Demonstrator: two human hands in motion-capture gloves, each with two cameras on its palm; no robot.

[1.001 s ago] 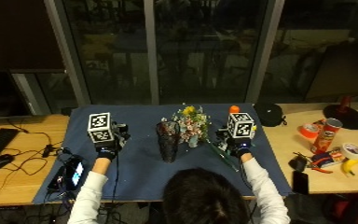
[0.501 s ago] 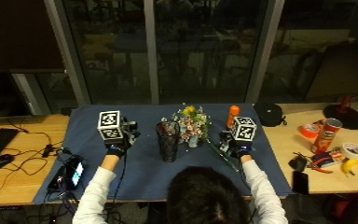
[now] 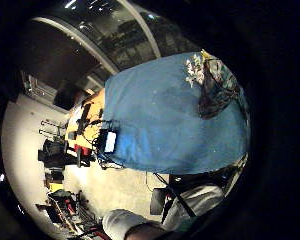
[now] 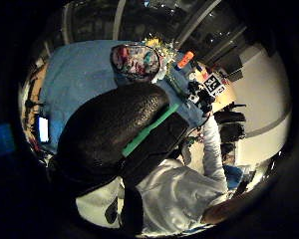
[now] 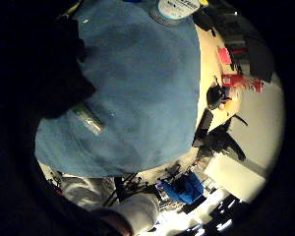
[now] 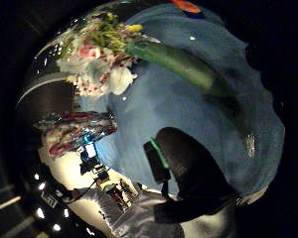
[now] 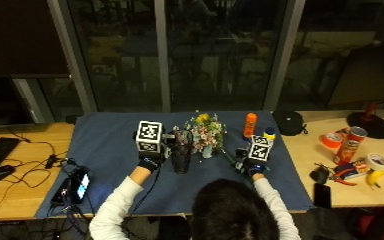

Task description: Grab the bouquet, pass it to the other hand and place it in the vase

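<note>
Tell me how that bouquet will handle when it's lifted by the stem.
The bouquet lies on the blue cloth, its flower head wide and its wrapped green stem narrow, so it will probably hang head-heavy. The stem looks straight, likely fairly stiff. The small blossoms may crush.

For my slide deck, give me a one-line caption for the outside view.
Seated person's gloved left hand and right hand flank a dark glass vase and mixed-flower bouquet on a blue tablecloth.

bouquet (image 7: 205, 133): 1; vase (image 7: 181, 151): 1; orange bottle (image 7: 249, 124): 1; banana (image 7: 377, 178): 1
</note>
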